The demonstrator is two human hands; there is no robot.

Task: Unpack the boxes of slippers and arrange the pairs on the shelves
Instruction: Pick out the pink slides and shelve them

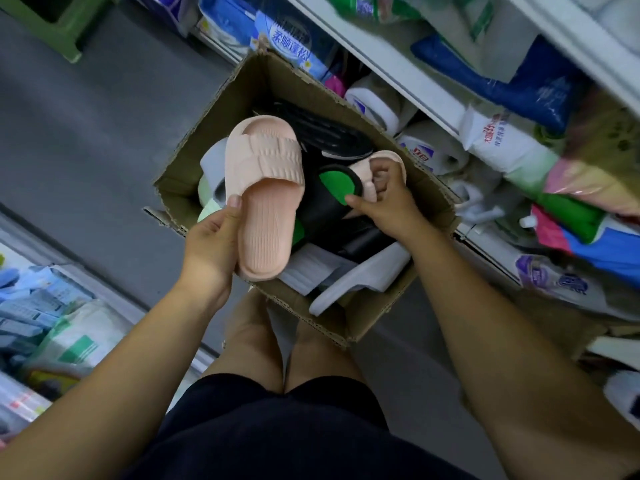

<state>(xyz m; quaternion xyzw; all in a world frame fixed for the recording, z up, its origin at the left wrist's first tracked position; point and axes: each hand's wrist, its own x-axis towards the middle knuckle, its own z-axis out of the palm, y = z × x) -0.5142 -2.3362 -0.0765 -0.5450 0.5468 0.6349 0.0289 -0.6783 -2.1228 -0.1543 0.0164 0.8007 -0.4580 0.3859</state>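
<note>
Pale pink ribbed rubber slipper [264, 188] is up above the open brown cardboard box [277, 81], sole side down, toe pointing away, and the left hand [211, 239] has it by the heel end, thumb lying along its edge, fingers wrapped underneath. Over on the other side, the right hand [388, 199] is down in the box, fingers curled round the strap of the matching second pink slipper [360, 167], which sits against the box's far right wall. So the hands are apart, each clamped on one pink slipper. Between them lies a black slipper with a bright green insole [334, 188], touching the second pink one. Behind it, black ridged slippers [329, 133] are stacked toward the back wall. A light grey slipper [360, 282] leans at the near edge, and a pale green slipper [207, 202] peeks out under the raised pink one. The box stands on the grey floor [86, 133] just beside a white shelf unit [398, 64] crowded with white toilet-paper rolls [377, 105] and blue plastic packs [519, 77]. A green plastic stool [65, 39] stands well apart at the top left.
</note>
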